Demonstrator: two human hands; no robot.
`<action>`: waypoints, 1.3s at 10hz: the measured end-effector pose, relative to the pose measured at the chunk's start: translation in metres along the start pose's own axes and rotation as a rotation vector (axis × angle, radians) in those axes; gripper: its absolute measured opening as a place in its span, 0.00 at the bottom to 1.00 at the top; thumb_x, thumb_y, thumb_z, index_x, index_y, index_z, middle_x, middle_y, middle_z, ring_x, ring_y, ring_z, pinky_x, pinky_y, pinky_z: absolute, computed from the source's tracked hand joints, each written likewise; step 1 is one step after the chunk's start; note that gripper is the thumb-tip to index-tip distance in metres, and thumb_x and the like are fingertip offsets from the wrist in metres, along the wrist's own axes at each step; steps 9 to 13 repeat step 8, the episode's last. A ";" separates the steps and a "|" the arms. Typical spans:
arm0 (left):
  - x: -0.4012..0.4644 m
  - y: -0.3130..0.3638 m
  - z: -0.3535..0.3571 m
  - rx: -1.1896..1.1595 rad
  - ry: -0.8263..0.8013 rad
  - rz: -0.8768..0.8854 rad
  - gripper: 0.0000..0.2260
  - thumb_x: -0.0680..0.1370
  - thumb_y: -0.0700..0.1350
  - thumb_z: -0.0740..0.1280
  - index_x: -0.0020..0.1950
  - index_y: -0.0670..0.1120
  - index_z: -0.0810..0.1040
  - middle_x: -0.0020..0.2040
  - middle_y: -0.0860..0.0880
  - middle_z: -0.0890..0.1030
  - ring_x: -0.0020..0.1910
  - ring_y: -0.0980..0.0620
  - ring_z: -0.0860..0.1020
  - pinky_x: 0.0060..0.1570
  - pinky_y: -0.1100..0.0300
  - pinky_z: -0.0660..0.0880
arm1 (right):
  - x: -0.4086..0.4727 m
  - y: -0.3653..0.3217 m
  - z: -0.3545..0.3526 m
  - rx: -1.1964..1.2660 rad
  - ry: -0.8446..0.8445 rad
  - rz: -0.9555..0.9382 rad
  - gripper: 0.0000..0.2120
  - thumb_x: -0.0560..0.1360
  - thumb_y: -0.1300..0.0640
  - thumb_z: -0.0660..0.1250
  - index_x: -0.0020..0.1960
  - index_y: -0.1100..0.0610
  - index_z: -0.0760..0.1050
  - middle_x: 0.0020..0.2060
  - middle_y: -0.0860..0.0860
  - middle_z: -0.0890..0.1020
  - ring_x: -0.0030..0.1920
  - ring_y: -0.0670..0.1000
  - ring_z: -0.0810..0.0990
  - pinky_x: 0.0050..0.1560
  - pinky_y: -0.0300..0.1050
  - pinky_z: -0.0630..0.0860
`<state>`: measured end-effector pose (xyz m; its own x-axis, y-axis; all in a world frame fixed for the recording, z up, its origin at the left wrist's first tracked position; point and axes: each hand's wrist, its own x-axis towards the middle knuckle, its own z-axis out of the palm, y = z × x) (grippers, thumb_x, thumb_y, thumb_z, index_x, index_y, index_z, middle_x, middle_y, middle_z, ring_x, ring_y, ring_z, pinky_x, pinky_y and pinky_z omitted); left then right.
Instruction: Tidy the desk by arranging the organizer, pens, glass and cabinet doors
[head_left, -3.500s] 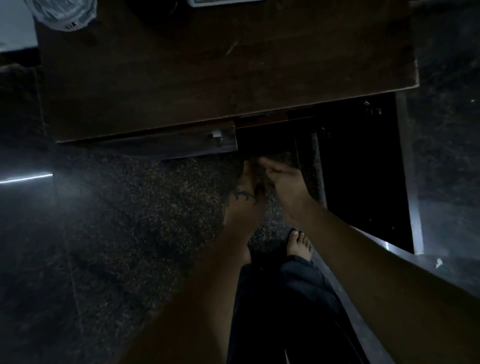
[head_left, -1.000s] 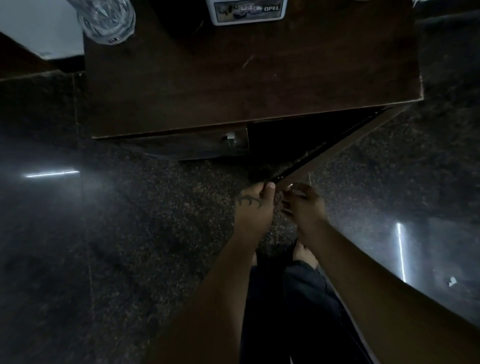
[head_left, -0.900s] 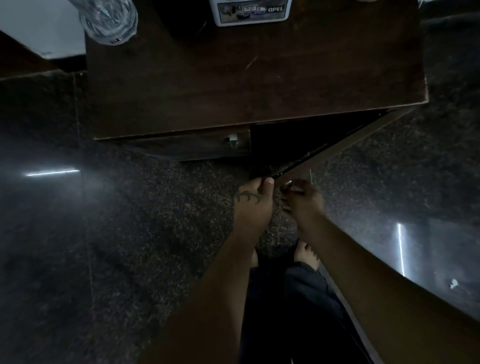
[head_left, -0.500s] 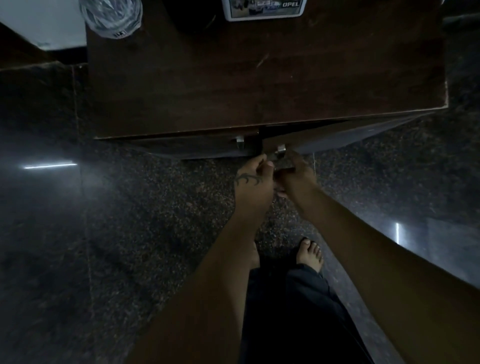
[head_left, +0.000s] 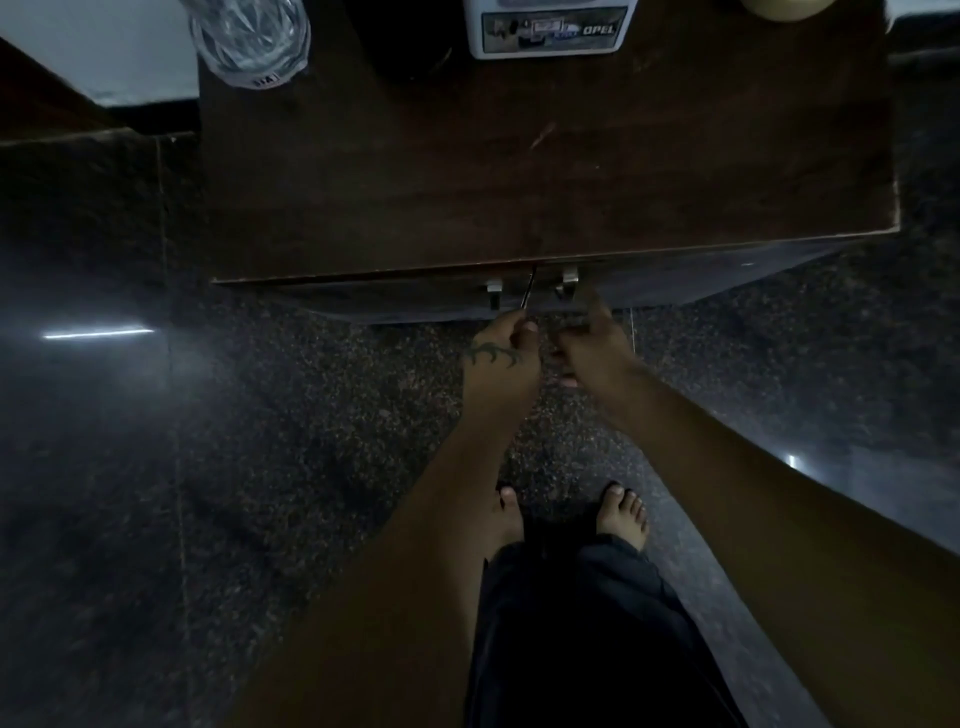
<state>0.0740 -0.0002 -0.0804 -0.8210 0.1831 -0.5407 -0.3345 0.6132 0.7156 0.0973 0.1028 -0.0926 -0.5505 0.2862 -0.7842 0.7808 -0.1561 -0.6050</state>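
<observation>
Dark brown wood makes up the tabletop (head_left: 545, 171), scuffed with a pale scratch, and the two cabinet doors (head_left: 665, 288) beneath its near edge, which sit flush with each other with only a thin seam between them. A small metal handle (head_left: 493, 291) stands on the left door and another (head_left: 569, 278) on the right, both just above the hands. The left hand (head_left: 501, 364), with a dark tattoo on its back, has its grip pinched on a thin metal piece (head_left: 527, 296) that rises to the seam; whether that is a key cannot be told. The right hand (head_left: 589, 348) lies just beside it with fingers reaching up toward the right door's lower edge; its grip is half curled and whether it presses anything cannot be told. Far beyond the hands, at the tabletop's back left corner, stands a cut-pattern clear glass (head_left: 249, 39), and to its right a white box with an "OPEL" label (head_left: 550, 28). Below the hands lies a dark speckled stone floor (head_left: 311, 441) with streaks of reflected light, and two bare feet (head_left: 621, 514) under dark trousers.
</observation>
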 end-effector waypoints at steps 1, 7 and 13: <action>-0.002 0.001 -0.006 0.130 -0.013 0.054 0.17 0.82 0.45 0.58 0.68 0.39 0.71 0.65 0.40 0.75 0.64 0.44 0.73 0.61 0.57 0.70 | -0.003 0.004 0.000 -0.058 0.065 -0.037 0.26 0.77 0.58 0.60 0.72 0.46 0.59 0.47 0.52 0.79 0.44 0.53 0.78 0.46 0.51 0.76; -0.033 0.059 -0.062 0.539 -0.096 0.212 0.24 0.81 0.51 0.56 0.77 0.50 0.55 0.78 0.49 0.52 0.77 0.48 0.47 0.74 0.51 0.56 | -0.061 -0.056 -0.023 -0.148 -0.084 -0.049 0.31 0.80 0.41 0.49 0.76 0.46 0.36 0.77 0.52 0.46 0.76 0.59 0.49 0.73 0.62 0.53; -0.042 0.073 -0.071 0.593 -0.084 0.229 0.25 0.81 0.53 0.56 0.77 0.53 0.53 0.79 0.50 0.48 0.77 0.49 0.44 0.74 0.50 0.54 | -0.078 -0.066 -0.029 -0.253 -0.078 -0.065 0.29 0.81 0.43 0.45 0.76 0.49 0.37 0.77 0.52 0.43 0.76 0.57 0.43 0.74 0.58 0.45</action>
